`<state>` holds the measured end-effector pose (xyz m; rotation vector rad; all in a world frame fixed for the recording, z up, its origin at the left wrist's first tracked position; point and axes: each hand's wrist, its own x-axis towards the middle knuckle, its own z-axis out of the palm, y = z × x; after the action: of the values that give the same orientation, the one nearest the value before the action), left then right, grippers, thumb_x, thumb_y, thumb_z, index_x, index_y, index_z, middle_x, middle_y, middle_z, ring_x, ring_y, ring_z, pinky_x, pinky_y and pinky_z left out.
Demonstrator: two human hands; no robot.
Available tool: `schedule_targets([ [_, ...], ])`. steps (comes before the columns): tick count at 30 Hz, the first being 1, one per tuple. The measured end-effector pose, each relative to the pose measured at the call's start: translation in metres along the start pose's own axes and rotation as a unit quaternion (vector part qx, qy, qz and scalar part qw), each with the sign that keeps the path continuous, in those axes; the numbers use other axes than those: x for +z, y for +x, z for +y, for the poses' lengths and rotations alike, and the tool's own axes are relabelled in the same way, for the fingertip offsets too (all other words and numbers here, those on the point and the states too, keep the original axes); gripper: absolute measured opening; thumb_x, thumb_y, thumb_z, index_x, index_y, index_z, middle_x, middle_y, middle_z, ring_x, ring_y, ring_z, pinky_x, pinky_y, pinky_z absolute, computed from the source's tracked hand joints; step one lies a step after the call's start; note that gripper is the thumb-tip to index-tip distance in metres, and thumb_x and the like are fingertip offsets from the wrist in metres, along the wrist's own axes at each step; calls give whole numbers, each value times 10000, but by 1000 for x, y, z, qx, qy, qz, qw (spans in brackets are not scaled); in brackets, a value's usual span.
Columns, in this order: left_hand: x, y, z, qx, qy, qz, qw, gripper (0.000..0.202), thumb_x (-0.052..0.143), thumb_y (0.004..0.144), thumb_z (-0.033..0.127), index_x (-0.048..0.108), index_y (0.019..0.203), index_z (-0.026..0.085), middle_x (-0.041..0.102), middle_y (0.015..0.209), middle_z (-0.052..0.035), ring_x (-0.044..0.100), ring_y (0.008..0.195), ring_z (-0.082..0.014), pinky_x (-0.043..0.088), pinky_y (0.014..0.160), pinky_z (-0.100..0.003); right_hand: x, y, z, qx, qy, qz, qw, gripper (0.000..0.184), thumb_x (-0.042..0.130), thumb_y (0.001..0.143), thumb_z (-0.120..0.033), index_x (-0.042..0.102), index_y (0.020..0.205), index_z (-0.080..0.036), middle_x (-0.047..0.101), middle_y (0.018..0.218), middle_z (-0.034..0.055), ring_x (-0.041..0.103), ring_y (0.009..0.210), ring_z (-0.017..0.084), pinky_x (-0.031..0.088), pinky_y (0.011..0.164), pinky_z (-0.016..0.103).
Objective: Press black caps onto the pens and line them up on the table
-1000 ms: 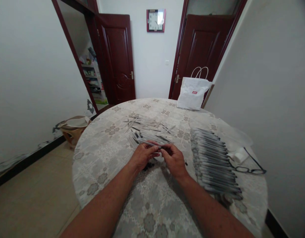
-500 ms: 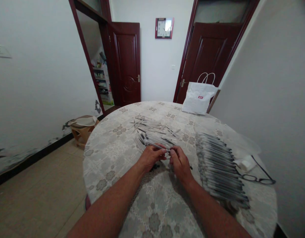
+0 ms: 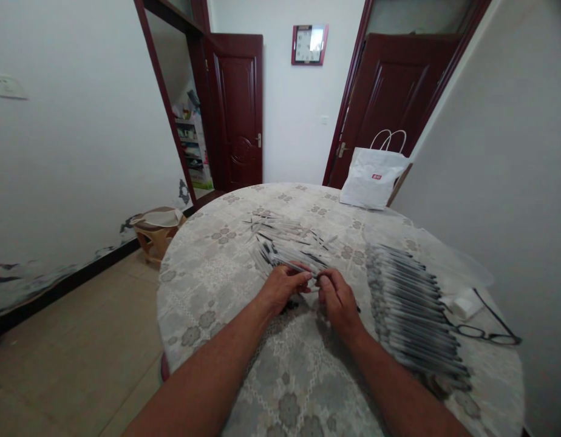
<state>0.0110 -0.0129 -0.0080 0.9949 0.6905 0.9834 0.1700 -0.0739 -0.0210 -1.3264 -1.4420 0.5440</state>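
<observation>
My left hand [image 3: 283,288] is closed around a slim, pale pen [image 3: 301,267] over the middle of the table. Thumb and fingers of my right hand [image 3: 339,297] are pinched at the near end of it; whatever small part they hold is covered by the fingertips. Just beyond my left hand lies a bunch of clear pen barrels [image 3: 261,258] with dark tips. Farther back, thin pen refills [image 3: 280,227] are scattered. Small black pieces [image 3: 290,304] lie partly hidden under my left hand.
A long row of dark-cored pens [image 3: 412,303] lies to the right on thin clear plastic [image 3: 458,258]. Eyeglasses [image 3: 472,331] and a small white object [image 3: 465,305] are beside it. A white bag [image 3: 374,179] stands at the round table's [image 3: 203,273] far edge. A stool [image 3: 156,237] is left.
The view has shifted slightly, so everything sits a little farther right. Both hands stay together at the pen, with a small gap now showing between their fingertips.
</observation>
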Motion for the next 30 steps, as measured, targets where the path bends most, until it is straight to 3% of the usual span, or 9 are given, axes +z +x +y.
schedule_targets([
  [3, 0, 0, 1, -1, 3, -5, 1000, 384, 921, 636, 355, 730, 892, 141, 698, 810, -47, 667, 683, -159, 585, 693, -314, 0, 0, -3, -8, -19, 7, 1000, 261, 565, 952, -442, 610, 1074, -215, 655, 809, 4, 587, 709, 182, 440, 675, 292],
  [5, 0, -1, 2, -10, 11, -9, 1000, 400, 927, 625, 359, 731, 892, 134, 704, 805, -51, 668, 667, -156, 580, 690, -311, 0, 1, -4, -3, -30, -2, 1000, 253, 519, 975, -447, 624, 959, -217, 636, 756, 3, 567, 676, 176, 425, 650, 289],
  [9, 3, -2, 3, -11, 14, -9, 1000, 412, 933, 607, 359, 735, 885, 128, 708, 810, -57, 671, 665, -160, 572, 665, -305, 0, 2, -3, 14, -16, -15, 1000, 443, 379, 1030, -497, 570, 740, -223, 568, 631, -5, 523, 587, 166, 395, 586, 289],
  [11, 5, -2, 4, -3, 4, -6, 1000, 400, 929, 611, 355, 734, 881, 132, 696, 795, -46, 655, 664, -155, 578, 658, -310, -1, 2, -3, 14, 1, -4, 1000, 403, 382, 1030, -494, 598, 827, -222, 603, 681, -5, 545, 607, 164, 411, 602, 285],
  [15, 6, -2, 6, 8, -5, 0, 1000, 363, 917, 632, 341, 728, 867, 139, 648, 707, -9, 601, 629, -129, 580, 654, -305, -3, 2, -7, -25, -26, 12, 999, 250, 562, 951, -425, 602, 1086, -218, 666, 862, 8, 585, 692, 166, 442, 679, 286],
  [18, 4, -1, 5, 7, 2, 0, 1000, 374, 919, 632, 344, 725, 878, 141, 648, 720, -7, 604, 628, -127, 580, 660, -307, -2, 4, -9, -43, -56, 3, 997, 206, 527, 964, -394, 630, 977, -216, 648, 824, 15, 590, 741, 182, 436, 717, 296],
  [22, 1, 1, 1, 5, 17, -8, 1000, 397, 914, 643, 364, 728, 908, 135, 673, 770, -27, 631, 656, -144, 583, 673, -319, -2, 3, -7, -7, -29, -29, 999, 358, 398, 1026, -426, 593, 801, -227, 611, 722, 1, 566, 678, 175, 412, 654, 287],
  [27, -1, 2, 0, 18, 16, -16, 1000, 358, 893, 681, 357, 732, 916, 141, 651, 736, -13, 611, 653, -136, 585, 679, -316, -4, 1, -8, -19, -21, 4, 1000, 231, 518, 968, -427, 609, 1021, -222, 632, 799, -1, 574, 710, 177, 424, 670, 286],
  [30, -1, 2, -1, 16, 23, -11, 1000, 353, 894, 678, 358, 736, 913, 146, 678, 778, -30, 634, 663, -144, 583, 677, -314, -4, 2, -8, -27, -43, 2, 999, 206, 517, 960, -410, 612, 961, -227, 614, 761, -1, 564, 703, 184, 411, 673, 295],
])
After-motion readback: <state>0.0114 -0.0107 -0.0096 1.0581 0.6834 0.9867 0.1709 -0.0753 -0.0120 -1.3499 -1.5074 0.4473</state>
